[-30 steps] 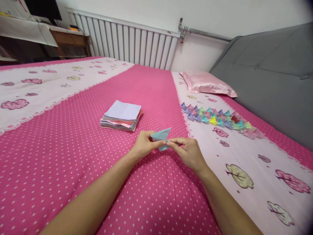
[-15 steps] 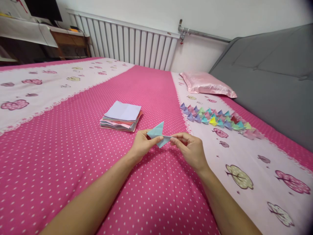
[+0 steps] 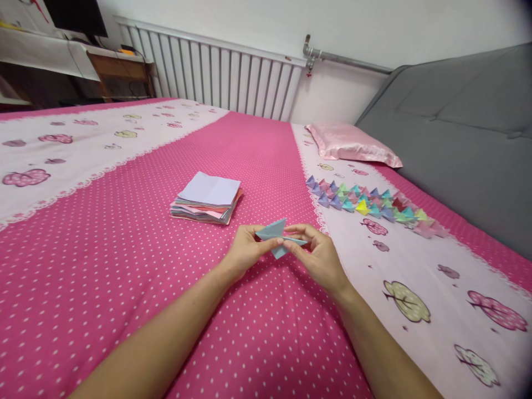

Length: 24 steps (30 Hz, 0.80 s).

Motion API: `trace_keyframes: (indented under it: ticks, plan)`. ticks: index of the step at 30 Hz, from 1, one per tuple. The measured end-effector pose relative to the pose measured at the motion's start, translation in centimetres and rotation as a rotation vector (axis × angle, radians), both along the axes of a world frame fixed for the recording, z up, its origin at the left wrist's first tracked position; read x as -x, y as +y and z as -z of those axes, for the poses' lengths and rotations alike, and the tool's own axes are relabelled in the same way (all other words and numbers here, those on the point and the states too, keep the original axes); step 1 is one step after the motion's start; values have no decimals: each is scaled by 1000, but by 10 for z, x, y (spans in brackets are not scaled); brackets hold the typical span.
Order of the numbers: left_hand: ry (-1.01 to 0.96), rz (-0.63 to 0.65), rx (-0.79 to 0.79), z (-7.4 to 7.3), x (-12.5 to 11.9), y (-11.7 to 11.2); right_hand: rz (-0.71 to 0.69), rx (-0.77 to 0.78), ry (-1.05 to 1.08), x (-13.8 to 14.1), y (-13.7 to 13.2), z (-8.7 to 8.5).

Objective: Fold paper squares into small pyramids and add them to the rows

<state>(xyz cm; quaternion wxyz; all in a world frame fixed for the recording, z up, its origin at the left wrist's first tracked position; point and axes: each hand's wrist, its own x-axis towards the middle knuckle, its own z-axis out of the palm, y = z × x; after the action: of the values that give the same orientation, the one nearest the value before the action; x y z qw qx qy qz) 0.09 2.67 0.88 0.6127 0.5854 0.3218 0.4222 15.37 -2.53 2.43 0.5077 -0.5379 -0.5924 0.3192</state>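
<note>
A folded light-blue origami paper boat [image 3: 272, 230] is held between my two hands above the pink dotted bedspread [image 3: 249, 343]. My left hand [image 3: 247, 250] pinches its left side, thumb on the near face and fingers behind. On the other side, my right hand [image 3: 313, 252] grips the right part, its thumb close to the left thumb at the middle. Pointed corners of the paper stick out at the top, bottom and right. My fingers partly hide the folds.
Left of my hands lies a stack of coloured paper sheets [image 3: 210, 189], a pale lilac one on top. Rows of small folded paper boats [image 3: 362, 207] stand to the right. Behind them are a pink pillow [image 3: 353, 145] and a grey headboard [image 3: 465, 111]. A white radiator [image 3: 216, 69] lines the wall.
Both hands have moved slightly down with the paper boat, which now sits a little further right. My right thumb has shifted left from the right tip to the boat's middle.
</note>
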Motion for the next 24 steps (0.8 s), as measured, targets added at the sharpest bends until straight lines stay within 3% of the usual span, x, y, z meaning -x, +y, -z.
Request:
trace_keyframes:
  ticks: [5, 11, 24]
  plan:
    - [6, 87, 36, 0, 1, -1, 36, 79, 30, -3, 1, 1]
    - [4, 20, 135, -1, 2, 2, 93, 168, 77, -11, 2, 2]
    - [-86, 43, 153, -5, -2, 0, 79, 93, -34, -7, 2, -1]
